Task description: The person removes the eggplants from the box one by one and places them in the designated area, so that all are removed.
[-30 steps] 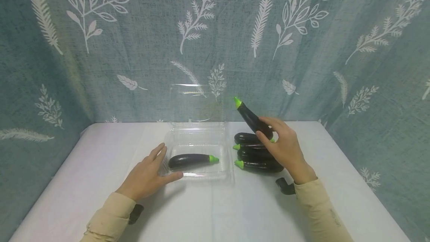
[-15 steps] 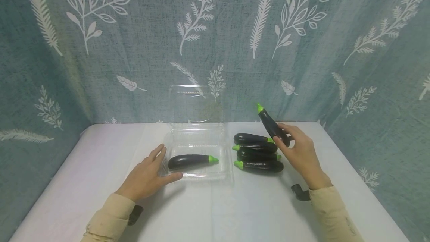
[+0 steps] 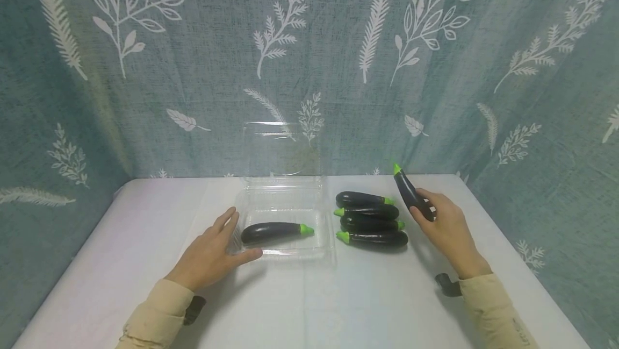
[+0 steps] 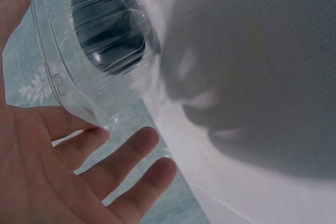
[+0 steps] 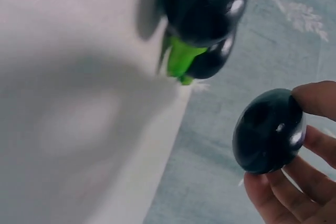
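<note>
In the head view, my right hand (image 3: 447,233) pinches an eggplant (image 3: 409,190) by its rounded end, the green stem tip pointing up and away. That eggplant's dark end (image 5: 268,135) faces the right wrist camera, thumb and fingers around it. My left hand (image 3: 208,257) lies spread at the near left corner of a clear plastic clamshell box (image 3: 290,253), thumb along its front edge. The left wrist view has those fingers (image 4: 122,163) fairly straight, some touching the box's rim. Inside the box lies one eggplant (image 3: 272,232), stem to the right.
Several more eggplants (image 3: 374,239) lie stacked in a row right of the box, stems alternating left and right. The box's transparent lid (image 3: 282,150) stands raised behind it. A patterned grey-green curtain (image 3: 217,69) borders the white table (image 3: 338,306) at the back and sides.
My right hand has moved right and toward me with the eggplant, away from above the row, and slightly lower. The left hand and the box have stayed put.
</note>
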Motion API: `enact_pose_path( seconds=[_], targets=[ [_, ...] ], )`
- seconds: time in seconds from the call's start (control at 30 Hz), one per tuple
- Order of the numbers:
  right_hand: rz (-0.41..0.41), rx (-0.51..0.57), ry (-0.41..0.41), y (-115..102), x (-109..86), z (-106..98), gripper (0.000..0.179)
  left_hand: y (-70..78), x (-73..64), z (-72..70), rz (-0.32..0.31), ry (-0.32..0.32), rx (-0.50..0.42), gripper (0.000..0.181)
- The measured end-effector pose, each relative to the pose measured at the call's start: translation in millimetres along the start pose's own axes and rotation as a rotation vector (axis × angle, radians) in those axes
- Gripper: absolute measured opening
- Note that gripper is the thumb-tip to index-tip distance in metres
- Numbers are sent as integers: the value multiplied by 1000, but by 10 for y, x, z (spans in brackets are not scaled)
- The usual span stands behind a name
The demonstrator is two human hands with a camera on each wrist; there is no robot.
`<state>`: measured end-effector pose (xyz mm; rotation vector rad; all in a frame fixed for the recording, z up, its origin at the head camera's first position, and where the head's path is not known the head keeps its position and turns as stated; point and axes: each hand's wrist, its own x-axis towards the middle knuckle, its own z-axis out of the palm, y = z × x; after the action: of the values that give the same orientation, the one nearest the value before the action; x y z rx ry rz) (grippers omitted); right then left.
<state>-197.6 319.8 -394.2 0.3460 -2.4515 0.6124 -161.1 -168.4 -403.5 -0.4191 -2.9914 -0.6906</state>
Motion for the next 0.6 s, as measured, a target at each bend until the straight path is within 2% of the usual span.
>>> enact_pose_path(
  seconds=[0.23, 0.6],
  targets=[
    [79, -51, -139, 90, -93, 1, 45, -3, -13, -8, -3, -1, -1, 110],
    [182, -48, -322, 170, -169, 17, 45, -12, -7, -7, 2, -2, -8, 110]
  ],
)
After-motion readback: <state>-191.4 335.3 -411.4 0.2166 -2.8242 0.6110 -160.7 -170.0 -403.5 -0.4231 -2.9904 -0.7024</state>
